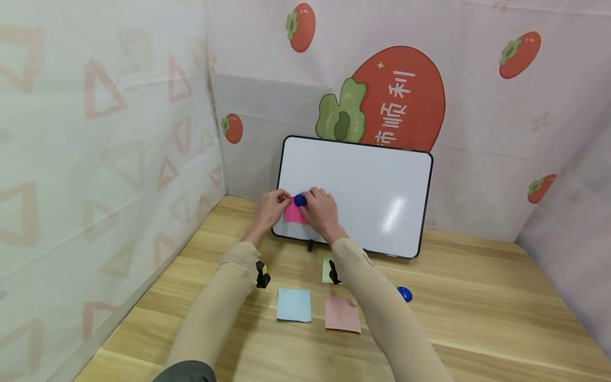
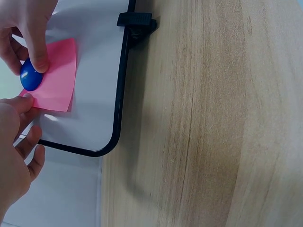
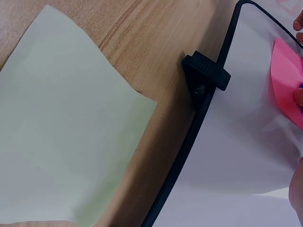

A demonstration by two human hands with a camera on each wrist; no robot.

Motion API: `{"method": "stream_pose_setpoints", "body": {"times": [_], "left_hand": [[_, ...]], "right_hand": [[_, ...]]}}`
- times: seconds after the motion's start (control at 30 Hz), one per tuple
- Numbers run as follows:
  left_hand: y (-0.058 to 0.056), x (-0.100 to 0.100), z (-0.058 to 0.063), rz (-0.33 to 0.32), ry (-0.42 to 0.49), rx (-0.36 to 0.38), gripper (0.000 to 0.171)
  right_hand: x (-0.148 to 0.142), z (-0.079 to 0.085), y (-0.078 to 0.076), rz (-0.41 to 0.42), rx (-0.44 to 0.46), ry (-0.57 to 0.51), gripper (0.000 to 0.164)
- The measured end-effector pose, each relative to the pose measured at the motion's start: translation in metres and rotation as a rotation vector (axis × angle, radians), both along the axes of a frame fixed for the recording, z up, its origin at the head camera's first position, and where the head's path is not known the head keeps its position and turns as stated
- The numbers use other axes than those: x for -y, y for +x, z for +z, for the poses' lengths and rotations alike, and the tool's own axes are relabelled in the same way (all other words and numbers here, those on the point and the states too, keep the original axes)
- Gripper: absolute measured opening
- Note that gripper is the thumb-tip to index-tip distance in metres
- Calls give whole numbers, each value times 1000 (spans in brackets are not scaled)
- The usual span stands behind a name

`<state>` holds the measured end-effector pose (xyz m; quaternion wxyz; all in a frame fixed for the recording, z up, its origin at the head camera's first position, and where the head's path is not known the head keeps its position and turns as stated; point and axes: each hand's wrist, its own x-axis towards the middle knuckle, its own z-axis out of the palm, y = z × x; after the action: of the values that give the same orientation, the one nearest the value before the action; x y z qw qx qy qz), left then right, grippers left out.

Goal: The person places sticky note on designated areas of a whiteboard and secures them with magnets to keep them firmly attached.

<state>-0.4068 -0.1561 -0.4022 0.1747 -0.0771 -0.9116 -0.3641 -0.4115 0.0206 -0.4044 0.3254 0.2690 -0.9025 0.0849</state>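
Observation:
A bright pink sticky note (image 1: 293,214) lies against the lower left of a white board (image 1: 363,185) that leans at the back of the table. My left hand (image 1: 269,211) pinches the note's upper left corner. Beside it, my right hand (image 1: 323,212) holds a round blue magnet (image 1: 299,200) between thumb and fingers, over the note's upper part. The left wrist view shows the magnet (image 2: 31,75) on the pink paper (image 2: 59,78), with fingertips of both hands close together. In the right wrist view, only parts of the hands show at the right edge.
On the table lie a light blue note (image 1: 294,305), a pale pink note (image 1: 342,314) and a pale green note (image 1: 326,270), partly covered by the right arm. Another blue magnet (image 1: 404,294) lies right of that arm. A black clip foot (image 3: 206,71) supports the board's lower edge.

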Motion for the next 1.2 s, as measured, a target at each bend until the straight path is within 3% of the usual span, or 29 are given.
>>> {"method": "stream_pose_setpoints", "body": {"times": [0.73, 1.2], "left_hand": [[0, -2, 5, 27, -50, -32, 18], [-2, 1, -8, 40, -40, -54, 19]], "right_hand": [[-1, 0, -3, -5, 10, -16, 39], [-2, -7, 3, 8, 48, -21, 42]]}}
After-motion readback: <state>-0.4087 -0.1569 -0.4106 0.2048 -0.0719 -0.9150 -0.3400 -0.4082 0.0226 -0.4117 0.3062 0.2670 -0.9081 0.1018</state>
